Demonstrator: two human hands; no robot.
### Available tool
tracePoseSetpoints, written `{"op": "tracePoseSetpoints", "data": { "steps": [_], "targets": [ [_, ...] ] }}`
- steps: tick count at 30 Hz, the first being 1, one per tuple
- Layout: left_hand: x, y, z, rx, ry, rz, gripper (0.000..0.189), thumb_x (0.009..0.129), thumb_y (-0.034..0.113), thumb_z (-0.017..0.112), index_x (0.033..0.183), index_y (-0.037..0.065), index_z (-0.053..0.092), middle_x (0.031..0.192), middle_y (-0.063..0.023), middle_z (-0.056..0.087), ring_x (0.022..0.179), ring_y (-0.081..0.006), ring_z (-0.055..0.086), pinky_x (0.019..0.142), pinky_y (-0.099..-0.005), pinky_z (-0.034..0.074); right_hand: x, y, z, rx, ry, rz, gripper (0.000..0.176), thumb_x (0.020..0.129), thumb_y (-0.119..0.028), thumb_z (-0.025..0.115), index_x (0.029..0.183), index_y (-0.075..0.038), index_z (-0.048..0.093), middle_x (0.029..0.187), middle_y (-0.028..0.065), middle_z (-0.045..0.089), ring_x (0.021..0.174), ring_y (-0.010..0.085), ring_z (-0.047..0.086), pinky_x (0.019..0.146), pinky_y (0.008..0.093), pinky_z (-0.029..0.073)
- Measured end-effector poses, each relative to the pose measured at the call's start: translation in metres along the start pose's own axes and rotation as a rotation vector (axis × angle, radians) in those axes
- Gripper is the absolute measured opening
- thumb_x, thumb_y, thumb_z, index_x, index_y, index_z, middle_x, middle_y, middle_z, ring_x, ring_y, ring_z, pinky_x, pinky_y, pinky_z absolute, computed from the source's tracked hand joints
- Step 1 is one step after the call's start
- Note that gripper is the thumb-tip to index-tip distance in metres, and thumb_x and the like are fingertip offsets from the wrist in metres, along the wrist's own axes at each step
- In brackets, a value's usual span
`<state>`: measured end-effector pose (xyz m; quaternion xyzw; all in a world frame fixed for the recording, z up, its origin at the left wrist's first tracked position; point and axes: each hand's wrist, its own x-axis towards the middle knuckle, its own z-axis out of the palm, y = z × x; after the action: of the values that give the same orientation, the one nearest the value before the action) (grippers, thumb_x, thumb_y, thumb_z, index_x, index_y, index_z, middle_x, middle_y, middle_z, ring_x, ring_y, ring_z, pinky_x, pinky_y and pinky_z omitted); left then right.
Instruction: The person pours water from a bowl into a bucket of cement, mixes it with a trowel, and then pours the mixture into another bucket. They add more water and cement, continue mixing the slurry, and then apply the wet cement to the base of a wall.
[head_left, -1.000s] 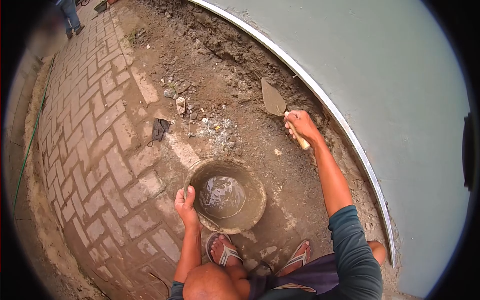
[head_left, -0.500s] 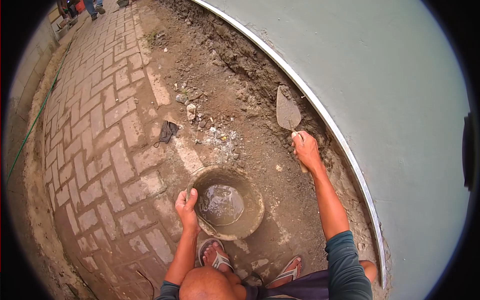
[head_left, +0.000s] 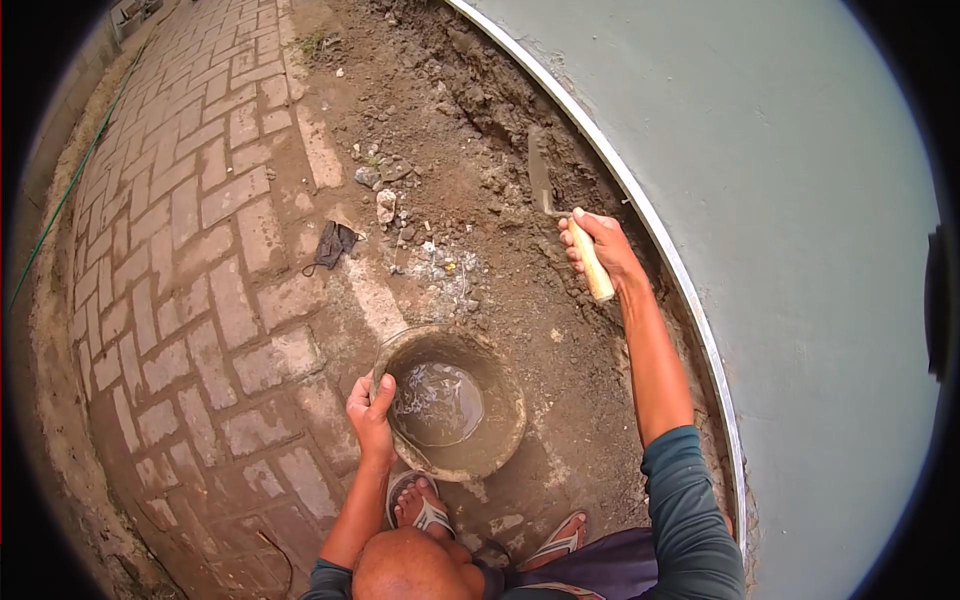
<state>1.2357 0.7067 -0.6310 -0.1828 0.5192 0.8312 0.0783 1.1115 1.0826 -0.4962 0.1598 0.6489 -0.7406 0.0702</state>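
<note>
My right hand (head_left: 600, 248) is closed around the wooden handle of a trowel (head_left: 541, 180). The blade is turned nearly edge-on, over the wet, dark mortar or mud (head_left: 500, 105) along the foot of the wall. With my left hand (head_left: 371, 405) I grip the left rim of a bucket (head_left: 512, 400), thumb over the edge and fingers outside. Greyish, shiny water or thin slurry (head_left: 438, 403) lies in its bottom, and its inner wall is coated with grey residue. The bucket stands on the ground in front of my sandalled feet.
A grey-green wall (head_left: 800, 250) with a pale metal strip (head_left: 690, 290) at its lower edge curves along the right. Brick paving (head_left: 190, 270) spreads on the left. A black cloth (head_left: 333, 244), stones (head_left: 386, 206) and a green hose (head_left: 95, 150) lie on the ground.
The trowel has moved up and left and rolled from blade-flat to nearly edge-on; the lump at its tip no longer shows. My left hand stays on the bucket rim.
</note>
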Motion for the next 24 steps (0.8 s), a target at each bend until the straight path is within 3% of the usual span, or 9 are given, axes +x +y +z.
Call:
{"op": "tracePoseSetpoints", "data": {
  "steps": [2,7,10,12,13,16,19,22,24],
  "targets": [
    [0.001,-0.002,-0.004,0.007,0.004,-0.023,0.039,0.090,0.025,0.076,0.114,-0.003,0.064,0.105,-0.0047,0.066,0.093,-0.0116,0.060,0.086,-0.0266,0.046,-0.015,0.014,-0.014,0.092,0.123,-0.130,0.031,0.101,-0.032,0.056,0.101,-0.001,0.058,0.074,0.0031,0.057,0.053,0.0084,0.052,0.042,0.0219,0.045],
    [-0.002,0.005,0.007,-0.013,-0.007,-0.020,0.039,0.090,0.025,0.076,0.114,-0.002,0.064,0.106,-0.0049,0.066,0.095,-0.0117,0.059,0.088,-0.0274,0.045,-0.126,0.025,-0.004,-0.202,0.063,-0.003,0.033,0.099,-0.034,0.058,0.101,-0.001,0.059,0.076,0.0042,0.061,0.059,0.0099,0.057,0.047,0.0258,0.048],
    [0.001,0.008,0.019,0.011,-0.061,-0.026,0.042,0.089,0.027,0.077,0.115,-0.003,0.064,0.107,-0.0053,0.066,0.096,-0.0117,0.059,0.089,-0.0274,0.045,-0.169,0.024,0.002,-0.664,-0.127,-0.007,0.036,0.097,-0.035,0.060,0.100,0.001,0.059,0.075,0.0100,0.063,0.061,0.0184,0.061,0.054,0.0336,0.049],
    [0.000,0.008,0.032,0.131,-0.093,-0.006,0.051,0.087,0.031,0.078,0.120,-0.005,0.063,0.111,-0.0067,0.066,0.100,-0.0125,0.059,0.092,-0.0279,0.044,-0.179,0.016,0.018,-1.306,-0.348,-0.042,0.038,0.094,-0.035,0.063,0.100,0.003,0.058,0.077,0.0191,0.064,0.064,0.0299,0.063,0.059,0.0402,0.048],
    [0.001,0.002,0.038,0.208,-0.120,0.037,0.059,0.086,0.034,0.079,0.125,-0.007,0.060,0.114,-0.0082,0.065,0.103,-0.0137,0.058,0.095,-0.0289,0.043,-0.181,0.021,0.033,-1.512,-0.357,-0.060,0.034,0.093,-0.030,0.063,0.099,0.004,0.060,0.080,0.0257,0.063,0.069,0.0369,0.064,0.059,0.0438,0.048],
    [-0.023,0.016,0.077,0.237,-0.177,0.075,0.057,0.087,0.028,0.078,0.128,-0.007,0.059,0.113,-0.0089,0.067,0.102,-0.0140,0.060,0.093,-0.0292,0.045,-0.173,0.082,0.055,-1.787,-0.233,-0.210,0.024,0.093,-0.022,0.061,0.097,0.002,0.063,0.083,0.0243,0.066,0.073,0.0352,0.067,0.060,0.0448,0.051],
    [-0.027,0.007,0.086,0.150,-0.252,0.072,0.054,0.087,0.019,0.078,0.129,-0.007,0.057,0.112,-0.0085,0.067,0.098,-0.0138,0.062,0.088,-0.0284,0.049,-0.167,0.128,0.083,-1.806,-0.135,-0.414,0.018,0.083,-0.009,0.062,0.098,-0.005,0.071,0.078,0.0201,0.069,0.074,0.0332,0.070,0.061,0.0412,0.055],
    [-0.028,0.010,0.086,0.151,-0.243,0.087,0.055,0.087,0.019,0.078,0.130,-0.008,0.056,0.112,-0.0097,0.068,0.098,-0.0145,0.063,0.089,-0.0289,0.049,-0.173,0.120,0.106,-1.944,-0.405,-0.205,0.017,0.083,-0.009,0.062,0.096,-0.005,0.073,0.081,0.0158,0.071,0.072,0.0329,0.071,0.065,0.0390,0.057],
    [-0.030,0.010,0.083,0.144,-0.279,0.051,0.058,0.085,0.018,0.079,0.131,-0.009,0.055,0.113,-0.0110,0.068,0.100,-0.0153,0.063,0.091,-0.0293,0.049,-0.161,0.107,0.099,-1.714,-0.542,-0.003,0.016,0.083,-0.010,0.063,0.094,-0.006,0.074,0.086,0.0115,0.073,0.076,0.0315,0.072,0.065,0.0384,0.058]
  ]
}}
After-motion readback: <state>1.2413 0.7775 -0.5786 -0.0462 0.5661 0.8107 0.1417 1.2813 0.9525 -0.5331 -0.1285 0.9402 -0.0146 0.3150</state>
